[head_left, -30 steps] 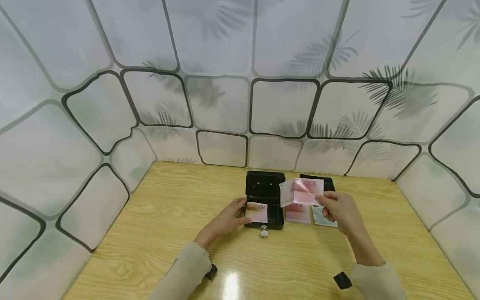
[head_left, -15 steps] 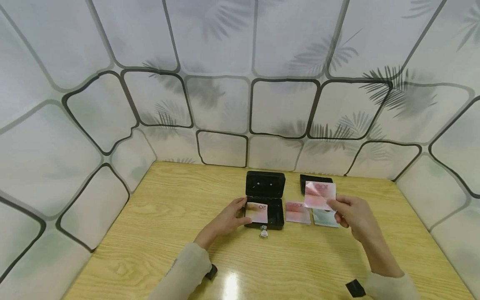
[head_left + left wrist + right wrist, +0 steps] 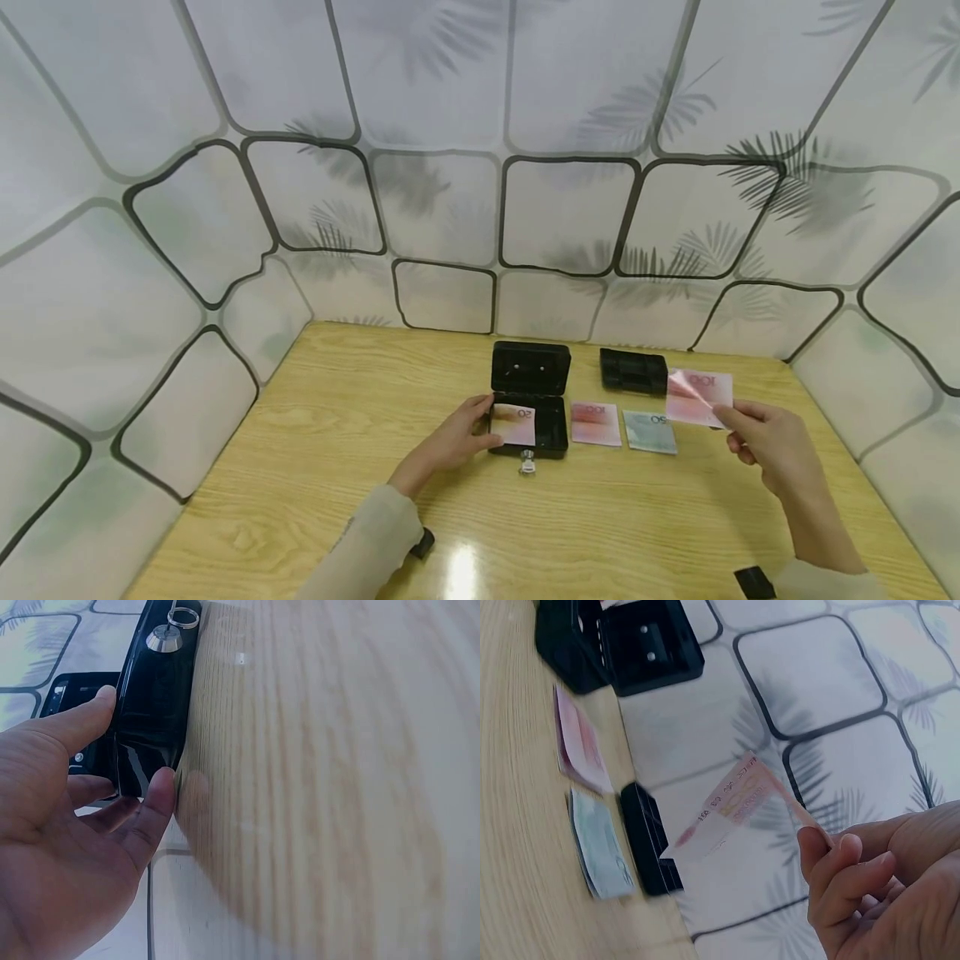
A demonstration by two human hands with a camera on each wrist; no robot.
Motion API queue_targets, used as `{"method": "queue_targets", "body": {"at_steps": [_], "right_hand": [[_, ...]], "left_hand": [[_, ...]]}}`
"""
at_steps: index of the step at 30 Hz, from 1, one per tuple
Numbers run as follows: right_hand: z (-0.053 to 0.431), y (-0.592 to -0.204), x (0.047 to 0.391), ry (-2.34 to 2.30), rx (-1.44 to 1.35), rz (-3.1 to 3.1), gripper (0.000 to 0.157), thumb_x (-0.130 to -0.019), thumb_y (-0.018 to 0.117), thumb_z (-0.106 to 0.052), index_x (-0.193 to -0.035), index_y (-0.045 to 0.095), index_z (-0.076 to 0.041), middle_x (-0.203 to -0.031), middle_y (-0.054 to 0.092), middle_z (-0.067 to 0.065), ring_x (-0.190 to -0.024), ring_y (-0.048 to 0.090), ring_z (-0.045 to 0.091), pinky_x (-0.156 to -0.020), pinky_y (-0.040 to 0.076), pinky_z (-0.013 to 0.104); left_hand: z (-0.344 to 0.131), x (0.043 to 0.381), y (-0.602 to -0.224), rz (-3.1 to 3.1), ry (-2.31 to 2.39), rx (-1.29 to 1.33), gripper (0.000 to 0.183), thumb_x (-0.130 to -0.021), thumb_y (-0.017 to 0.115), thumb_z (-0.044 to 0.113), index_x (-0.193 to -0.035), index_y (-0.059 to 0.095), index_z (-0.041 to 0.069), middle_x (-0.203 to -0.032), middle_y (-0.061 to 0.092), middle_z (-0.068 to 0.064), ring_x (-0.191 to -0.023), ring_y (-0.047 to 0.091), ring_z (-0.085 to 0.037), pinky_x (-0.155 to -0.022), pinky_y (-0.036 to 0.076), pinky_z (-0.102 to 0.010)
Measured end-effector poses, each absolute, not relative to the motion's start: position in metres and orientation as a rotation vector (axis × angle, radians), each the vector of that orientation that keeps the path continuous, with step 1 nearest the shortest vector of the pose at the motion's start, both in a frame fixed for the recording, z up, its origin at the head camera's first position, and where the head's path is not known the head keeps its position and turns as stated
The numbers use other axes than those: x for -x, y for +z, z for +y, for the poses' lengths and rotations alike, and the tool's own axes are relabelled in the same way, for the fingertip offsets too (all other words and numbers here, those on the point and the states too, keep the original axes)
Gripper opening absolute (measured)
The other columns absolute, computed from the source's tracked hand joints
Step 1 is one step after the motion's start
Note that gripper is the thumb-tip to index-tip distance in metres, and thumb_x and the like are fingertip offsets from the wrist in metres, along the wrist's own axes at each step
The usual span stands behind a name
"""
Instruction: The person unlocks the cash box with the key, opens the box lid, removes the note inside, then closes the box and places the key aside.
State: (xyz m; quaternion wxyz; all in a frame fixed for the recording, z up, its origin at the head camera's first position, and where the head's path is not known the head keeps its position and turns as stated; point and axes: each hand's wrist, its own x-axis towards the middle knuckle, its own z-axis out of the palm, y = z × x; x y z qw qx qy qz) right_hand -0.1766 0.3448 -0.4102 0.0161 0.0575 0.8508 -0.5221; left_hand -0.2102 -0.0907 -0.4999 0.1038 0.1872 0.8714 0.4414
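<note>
The black cash box (image 3: 551, 435) stands on the table with its lid (image 3: 530, 367) raised and a key (image 3: 182, 616) in its front lock. A brownish-pink banknote (image 3: 517, 425) lies inside on the left. My left hand (image 3: 450, 437) holds the box's left front corner, thumb at the front rim and fingers along the side wall. Between thumb and fingers, my right hand (image 3: 772, 442) pinches a folded pink banknote (image 3: 693, 396), raised over the table's right part; in the right wrist view its fold hangs apart. A pink banknote (image 3: 596, 424) and a green banknote (image 3: 649, 432) lie right of the box.
A black compartment tray (image 3: 632, 371) sits behind the loose notes, near the patterned wall cloth (image 3: 442, 217). The wooden table (image 3: 315, 467) runs back to that cloth and along both sides.
My right hand has moved right, carrying the pink banknote from beside the box past the green note, uncovering the green note and black tray. The left hand stays on the box.
</note>
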Motion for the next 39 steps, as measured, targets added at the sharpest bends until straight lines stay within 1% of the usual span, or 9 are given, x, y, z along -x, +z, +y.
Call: {"method": "queue_targets", "body": {"at_steps": [4, 6, 9, 11, 15, 18, 20, 26, 39], "right_hand": [[0.369, -0.412, 0.175, -1.554, -0.242, 2.692, 0.025, -0.103, 0.066, -0.037, -0.113, 0.073, -0.015, -0.066, 0.061, -0.005, -0.056, 0.051, 0.007, -0.041, 0.038, 0.026], [0.382, -0.414, 0.174, -1.537, -0.284, 2.717, 0.011, -0.101, 0.067, -0.040, -0.099, 0.072, -0.031, -0.065, 0.061, -0.005, -0.056, 0.051, 0.008, -0.040, 0.033, 0.028], [0.398, -0.414, 0.172, -1.491, -0.327, 2.756, 0.012, -0.101, 0.067, -0.041, -0.090, 0.068, -0.040, -0.065, 0.063, -0.004, -0.056, 0.051, 0.009, -0.039, 0.033, 0.030], [0.405, -0.415, 0.170, -1.477, -0.333, 2.789, 0.012, -0.102, 0.067, -0.037, -0.090, 0.070, -0.036, -0.064, 0.063, -0.003, -0.056, 0.052, 0.010, -0.040, 0.035, 0.030], [0.415, -0.415, 0.168, -1.390, -0.332, 2.835, 0.023, -0.103, 0.064, -0.034, -0.100, 0.077, -0.015, -0.064, 0.063, -0.002, -0.057, 0.052, 0.010, -0.043, 0.038, 0.028], [0.420, -0.417, 0.170, -1.325, -0.347, 2.830, 0.049, -0.105, 0.062, -0.033, -0.118, 0.067, 0.013, -0.066, 0.064, -0.003, -0.059, 0.052, 0.010, -0.048, 0.040, 0.028], [0.422, -0.420, 0.173, -1.308, -0.339, 2.810, 0.056, -0.106, 0.060, -0.032, -0.125, 0.059, 0.020, -0.067, 0.064, -0.004, -0.060, 0.054, 0.009, -0.051, 0.043, 0.027], [0.424, -0.434, 0.186, -1.296, -0.233, 2.768, 0.063, -0.107, 0.056, -0.025, -0.139, 0.041, 0.027, -0.082, 0.066, -0.008, -0.064, 0.058, 0.007, -0.057, 0.050, 0.025], [0.409, -0.460, 0.203, -1.214, -0.140, 2.709, 0.062, -0.108, 0.056, -0.024, -0.140, 0.040, 0.027, -0.086, 0.066, 0.003, -0.063, 0.057, 0.009, -0.055, 0.049, 0.023]], "left_hand": [[-0.091, 0.211, -0.500, 2.568, 1.307, -0.561, 0.076, -0.102, 0.069, 0.022, -0.160, 0.027, -0.005, -0.164, 0.026, -0.026, -0.149, 0.029, -0.042, -0.119, 0.029, -0.056], [-0.091, 0.211, -0.500, 2.565, 1.310, -0.563, 0.076, -0.102, 0.069, 0.022, -0.160, 0.028, -0.005, -0.164, 0.026, -0.026, -0.149, 0.029, -0.042, -0.119, 0.029, -0.056], [-0.091, 0.211, -0.501, 2.564, 1.317, -0.562, 0.076, -0.101, 0.070, 0.022, -0.160, 0.028, -0.005, -0.164, 0.027, -0.026, -0.149, 0.029, -0.042, -0.119, 0.029, -0.056], [-0.091, 0.211, -0.501, 2.567, 1.313, -0.559, 0.076, -0.101, 0.070, 0.022, -0.160, 0.028, -0.005, -0.164, 0.027, -0.026, -0.149, 0.029, -0.042, -0.119, 0.029, -0.055], [-0.091, 0.211, -0.501, 2.568, 1.308, -0.555, 0.077, -0.102, 0.070, 0.023, -0.160, 0.028, -0.005, -0.164, 0.027, -0.025, -0.149, 0.029, -0.042, -0.119, 0.029, -0.055], [-0.091, 0.212, -0.501, 2.569, 1.305, -0.554, 0.077, -0.102, 0.070, 0.023, -0.160, 0.028, -0.005, -0.164, 0.027, -0.025, -0.149, 0.029, -0.042, -0.119, 0.029, -0.055], [-0.091, 0.212, -0.501, 2.573, 1.301, -0.558, 0.077, -0.102, 0.070, 0.023, -0.160, 0.028, -0.005, -0.164, 0.027, -0.025, -0.149, 0.030, -0.042, -0.119, 0.029, -0.055], [-0.091, 0.212, -0.500, 2.579, 1.294, -0.579, 0.077, -0.102, 0.069, 0.022, -0.159, 0.028, -0.006, -0.163, 0.027, -0.026, -0.149, 0.030, -0.042, -0.119, 0.029, -0.054], [-0.091, 0.212, -0.500, 2.568, 1.309, -0.570, 0.077, -0.102, 0.069, 0.022, -0.160, 0.027, -0.005, -0.164, 0.026, -0.026, -0.149, 0.030, -0.042, -0.119, 0.030, -0.054]]}}
